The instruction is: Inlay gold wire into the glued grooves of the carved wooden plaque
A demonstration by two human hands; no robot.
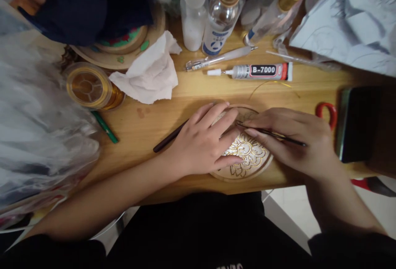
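Note:
A round wooden plaque (pixel 268 162) lies near the table's front edge, bearing a flower pattern outlined in gold wire over white. My left hand (pixel 204 141) rests across its left side, fingers spread, steadying nothing in a grip. My right hand (pixel 297 137) pinches slim black tweezers (pixel 289 138) over the plaque's upper right, their tip close to my left index finger. The exact contact of the tip is hidden among the fingers. A dark brown stick (pixel 170 137) pokes out beside my left hand, its other end covered.
Behind the plaque lie a B-7000 glue tube (pixel 262 71), a pen (pixel 221 57) and a loose gold wire (pixel 267 82). Bottles (pixel 216 25) stand at the back. Crumpled tissue (pixel 151 69) and a gold wire spool (pixel 89 86) sit left; red-handled scissors (pixel 331 114) and a phone (pixel 355 124) right.

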